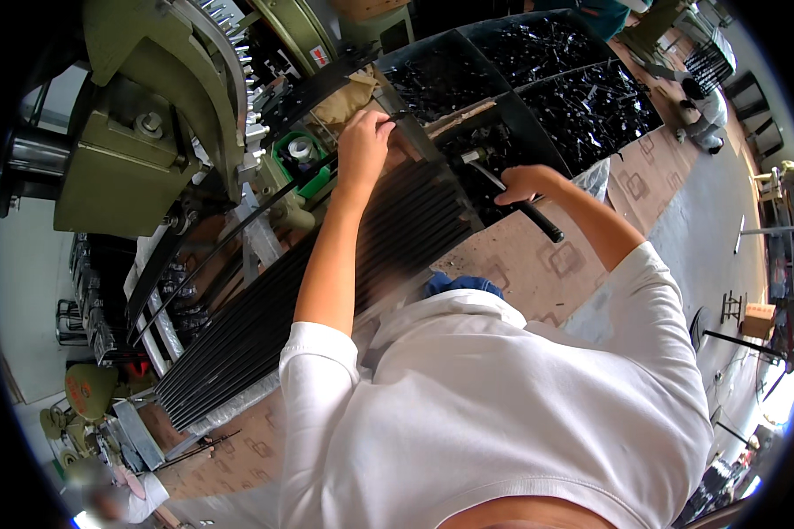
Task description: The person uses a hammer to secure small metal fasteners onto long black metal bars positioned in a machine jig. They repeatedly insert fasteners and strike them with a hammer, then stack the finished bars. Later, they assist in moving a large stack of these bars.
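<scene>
My right hand [534, 182] is wrapped round a hammer [543, 221]. The black grip end of the hammer sticks out below my fist, and its metal shaft and head point up and left over a dark bin compartment. To the left, my left hand [364, 145] is closed in a pinch by the bin's near edge. Something small and dark shows at its fingertips, too small to name. Below both hands, a row of long black tubes [318, 286] lies side by side, slanting from lower left to upper right.
A dark divided bin [513, 88] holds many small black parts. A green machine [119, 172] stands at the left, near a green tray [313, 181] with a white roll in it. Patterned brown board [503, 256] covers the floor. Another person [707, 115] crouches far right.
</scene>
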Demonstrator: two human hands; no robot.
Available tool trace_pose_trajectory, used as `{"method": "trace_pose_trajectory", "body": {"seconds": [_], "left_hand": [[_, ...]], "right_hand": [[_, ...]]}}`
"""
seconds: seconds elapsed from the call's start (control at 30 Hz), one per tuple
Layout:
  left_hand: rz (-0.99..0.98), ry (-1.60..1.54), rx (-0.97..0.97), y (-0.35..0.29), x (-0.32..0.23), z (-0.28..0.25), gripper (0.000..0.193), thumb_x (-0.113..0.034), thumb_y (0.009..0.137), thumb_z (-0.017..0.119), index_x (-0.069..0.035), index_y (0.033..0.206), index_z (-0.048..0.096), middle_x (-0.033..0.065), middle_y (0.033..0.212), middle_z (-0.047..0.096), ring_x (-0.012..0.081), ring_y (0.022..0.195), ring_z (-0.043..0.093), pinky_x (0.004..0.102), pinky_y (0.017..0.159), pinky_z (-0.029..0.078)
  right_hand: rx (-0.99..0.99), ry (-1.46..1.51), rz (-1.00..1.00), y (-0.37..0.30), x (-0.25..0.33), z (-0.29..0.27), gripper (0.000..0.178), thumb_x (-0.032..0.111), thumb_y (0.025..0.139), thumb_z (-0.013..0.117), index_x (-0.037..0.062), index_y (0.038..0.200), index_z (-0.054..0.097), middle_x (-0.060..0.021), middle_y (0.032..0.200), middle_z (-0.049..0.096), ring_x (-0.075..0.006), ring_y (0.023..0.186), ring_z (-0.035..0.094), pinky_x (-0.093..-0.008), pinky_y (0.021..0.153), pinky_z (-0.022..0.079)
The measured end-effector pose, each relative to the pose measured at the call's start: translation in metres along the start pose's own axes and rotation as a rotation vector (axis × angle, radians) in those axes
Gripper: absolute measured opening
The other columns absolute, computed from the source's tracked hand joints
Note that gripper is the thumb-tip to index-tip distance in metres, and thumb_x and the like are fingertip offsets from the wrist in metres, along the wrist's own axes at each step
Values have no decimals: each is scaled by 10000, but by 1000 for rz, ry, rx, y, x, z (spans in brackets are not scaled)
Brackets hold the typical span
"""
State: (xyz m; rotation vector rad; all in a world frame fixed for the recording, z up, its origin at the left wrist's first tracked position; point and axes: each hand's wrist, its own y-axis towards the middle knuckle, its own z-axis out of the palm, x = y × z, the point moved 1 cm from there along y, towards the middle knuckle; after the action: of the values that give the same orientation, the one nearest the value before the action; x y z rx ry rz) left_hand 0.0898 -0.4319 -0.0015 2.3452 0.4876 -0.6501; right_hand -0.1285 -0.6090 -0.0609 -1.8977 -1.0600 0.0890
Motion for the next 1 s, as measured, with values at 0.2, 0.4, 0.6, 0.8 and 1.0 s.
{"method": "trace_pose_trajectory", "body": {"seconds": [0.2, 0.4, 0.6, 0.8, 1.0], "left_hand": [[9, 17, -15, -4, 0, 2, 112, -88, 764, 627, 0, 824, 594, 130, 812, 596, 321, 774, 567, 378, 661, 451], [13, -11, -20, -2, 2, 1, 106, -85, 762, 623, -2, 822, 596, 129, 808, 596, 323, 775, 567, 380, 665, 452], [26, 11, -27, -1, 0, -1, 115, -98, 779, 623, -1, 837, 600, 128, 806, 601, 319, 746, 578, 368, 634, 452], [25, -12, -28, 0, 3, 2, 112, -94, 769, 629, -3, 826, 599, 129, 799, 600, 321, 739, 580, 364, 639, 454], [49, 32, 14, 2, 0, 0, 140, -136, 804, 596, -1, 840, 592, 141, 815, 611, 321, 755, 587, 366, 648, 462]], "right_hand": [[174, 1483, 55, -43, 6, 2, 186, 141, 892, 475, -41, 923, 507, -28, 654, 503, -42, 442, 436, -167, 378, 395], [-398, 1269, -455, -102, 70, 12, 434, 208, 936, 426, 36, 1326, 346, 1, 621, 439, -37, 382, 390, -164, 329, 303], [-491, 1382, -513, -92, 86, 7, 451, 199, 932, 435, 38, 1339, 326, -1, 615, 451, -42, 367, 404, -162, 326, 315], [-362, 1180, -548, -79, 93, 11, 392, 191, 926, 441, 32, 1282, 405, 9, 595, 449, -43, 365, 414, -158, 325, 311], [-390, 1193, -557, -81, 97, 12, 416, 180, 921, 449, 32, 1304, 381, 7, 588, 446, -45, 365, 415, -163, 330, 315]]}}
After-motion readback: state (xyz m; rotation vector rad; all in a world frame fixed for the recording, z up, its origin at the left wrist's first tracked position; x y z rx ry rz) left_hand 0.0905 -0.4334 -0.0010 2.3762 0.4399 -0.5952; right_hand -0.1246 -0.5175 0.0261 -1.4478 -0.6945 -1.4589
